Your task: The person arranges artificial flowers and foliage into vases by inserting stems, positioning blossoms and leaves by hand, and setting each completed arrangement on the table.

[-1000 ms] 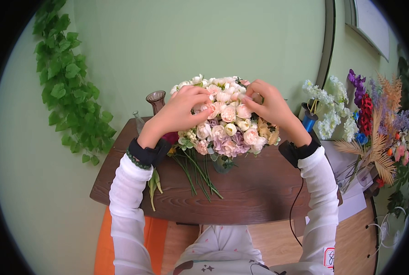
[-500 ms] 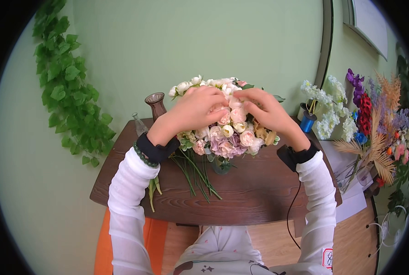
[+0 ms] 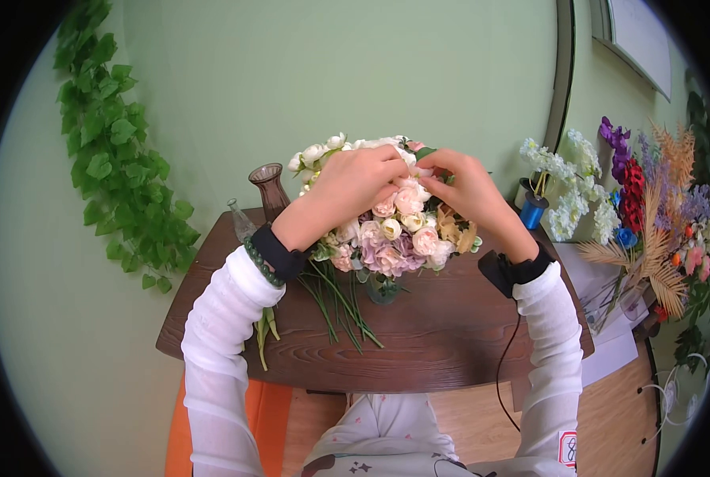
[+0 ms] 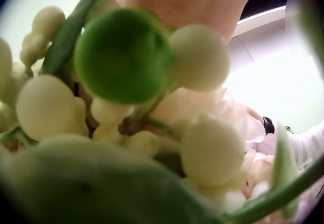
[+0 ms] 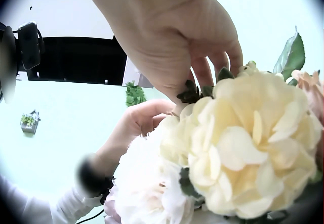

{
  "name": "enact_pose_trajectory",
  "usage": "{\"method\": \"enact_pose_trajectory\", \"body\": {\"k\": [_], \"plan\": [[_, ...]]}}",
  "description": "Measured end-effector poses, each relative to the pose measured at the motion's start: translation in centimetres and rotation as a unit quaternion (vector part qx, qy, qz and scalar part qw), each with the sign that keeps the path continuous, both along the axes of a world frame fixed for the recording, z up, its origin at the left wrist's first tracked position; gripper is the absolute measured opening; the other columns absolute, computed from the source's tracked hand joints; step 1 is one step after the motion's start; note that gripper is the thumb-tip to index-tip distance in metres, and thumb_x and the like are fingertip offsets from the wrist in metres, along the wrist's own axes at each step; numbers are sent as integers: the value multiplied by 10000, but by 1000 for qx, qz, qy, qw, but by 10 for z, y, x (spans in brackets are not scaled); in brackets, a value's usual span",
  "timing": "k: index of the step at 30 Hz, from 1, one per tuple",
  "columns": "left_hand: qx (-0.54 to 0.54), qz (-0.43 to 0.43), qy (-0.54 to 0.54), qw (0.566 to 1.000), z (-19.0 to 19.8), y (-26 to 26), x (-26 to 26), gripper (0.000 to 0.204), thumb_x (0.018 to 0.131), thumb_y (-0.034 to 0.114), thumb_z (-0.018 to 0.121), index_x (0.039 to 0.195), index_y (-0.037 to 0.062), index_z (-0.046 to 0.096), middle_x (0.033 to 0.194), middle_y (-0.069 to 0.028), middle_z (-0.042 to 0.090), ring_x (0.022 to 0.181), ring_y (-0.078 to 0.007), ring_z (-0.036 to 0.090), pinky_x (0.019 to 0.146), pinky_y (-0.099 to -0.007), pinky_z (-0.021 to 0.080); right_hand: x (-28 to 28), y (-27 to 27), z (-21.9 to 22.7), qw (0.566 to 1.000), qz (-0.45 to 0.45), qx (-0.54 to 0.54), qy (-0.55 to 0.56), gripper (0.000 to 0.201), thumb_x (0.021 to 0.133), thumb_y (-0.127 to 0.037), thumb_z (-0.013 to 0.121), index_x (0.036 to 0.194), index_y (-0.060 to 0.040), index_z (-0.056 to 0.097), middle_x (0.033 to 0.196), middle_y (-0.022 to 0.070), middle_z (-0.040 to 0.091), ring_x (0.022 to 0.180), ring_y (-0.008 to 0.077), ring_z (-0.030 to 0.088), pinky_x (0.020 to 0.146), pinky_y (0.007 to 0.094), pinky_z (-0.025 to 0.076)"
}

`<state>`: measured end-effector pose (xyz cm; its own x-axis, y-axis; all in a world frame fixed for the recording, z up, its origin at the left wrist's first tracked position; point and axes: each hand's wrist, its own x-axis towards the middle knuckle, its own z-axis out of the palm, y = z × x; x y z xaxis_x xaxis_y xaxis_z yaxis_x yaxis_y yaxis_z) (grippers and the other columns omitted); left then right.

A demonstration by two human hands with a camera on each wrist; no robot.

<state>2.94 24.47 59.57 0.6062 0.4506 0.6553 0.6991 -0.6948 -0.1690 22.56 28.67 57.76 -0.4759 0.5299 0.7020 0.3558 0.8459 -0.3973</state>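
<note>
A round bouquet of white, blush pink, mauve and yellow artificial flowers (image 3: 409,199) stands in a glass vase (image 3: 382,291) on the dark wooden table. My left hand (image 3: 353,187) reaches over the bouquet's top from the left, bent fingers and thumb at the pale blossoms. How firmly they grip is not plain to tell. From the right, my right hand (image 3: 474,191) pinches a pale flower between thumb and forefinger, close by the left fingertips. In the right wrist view, a cream-yellow flower (image 5: 253,148) hides those fingertips. White berries (image 4: 211,150) fill the left wrist view.
A smoky glass vase (image 3: 267,191) and a small clear bottle (image 3: 242,221) stand at the table's back left. Loose green stems (image 3: 339,306) lie in front. At right are a blue spool (image 3: 534,212) and more artificial flowers (image 3: 633,195). Ivy (image 3: 108,159) hangs on the wall.
My left hand has moved right across the bouquet's top. The right hand has shifted slightly left and then back, and the two hands' fingertips are now closer together.
</note>
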Motion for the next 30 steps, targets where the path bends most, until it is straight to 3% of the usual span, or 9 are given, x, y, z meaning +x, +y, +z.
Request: {"method": "enact_pose_trajectory", "body": {"k": [5, 8, 11, 19, 22, 30], "plan": [[66, -4, 46, 997, -1, 3, 1, 154, 668, 111, 654, 792, 106, 563, 744, -9, 567, 660, -225, 577, 543, -337, 446, 0, 1, 3, 1000, 1, 16, -13, 160, 718, -67, 627, 851, 20, 610, 728, 132, 603, 642, 236, 580, 605, 317, 460], [72, 2, 51, 996, -1, 2, -1, 135, 667, 121, 651, 748, 104, 545, 682, -18, 548, 624, -228, 565, 515, -343, 430, -1, -1, 5, 999, -36, 4, -36, 142, 738, -44, 630, 851, 38, 603, 748, 101, 610, 677, 177, 577, 634, 285, 464], [81, 1, 43, 996, -2, 2, -2, 125, 676, 133, 646, 731, 100, 538, 662, -24, 533, 590, -230, 555, 494, -338, 418, -1, 2, 4, 999, -39, 30, -15, 91, 689, -52, 633, 732, 25, 610, 627, 120, 601, 557, 235, 580, 548, 317, 454], [108, -7, 43, 993, -3, 2, -2, 111, 681, 141, 642, 711, 99, 544, 637, -15, 530, 555, -216, 552, 475, -326, 418, 2, -1, 10, 996, -38, 34, -75, 77, 664, -57, 642, 722, -7, 649, 640, 122, 621, 547, 249, 591, 546, 323, 464], [117, -11, 45, 992, -3, 1, -2, 111, 680, 139, 644, 702, 98, 543, 635, -13, 532, 544, -212, 549, 469, -322, 416, 0, -1, 5, 992, -53, 88, -72, 79, 661, -65, 638, 721, -15, 652, 642, 120, 621, 558, 258, 592, 553, 329, 468], [107, -22, 42, 993, -6, 4, -2, 107, 673, 129, 657, 710, 97, 562, 669, -6, 558, 562, -216, 552, 484, -318, 417, 1, -2, 4, 994, -35, 81, -63, 80, 676, -86, 625, 712, -20, 653, 630, 122, 614, 550, 260, 587, 552, 333, 465]]}}
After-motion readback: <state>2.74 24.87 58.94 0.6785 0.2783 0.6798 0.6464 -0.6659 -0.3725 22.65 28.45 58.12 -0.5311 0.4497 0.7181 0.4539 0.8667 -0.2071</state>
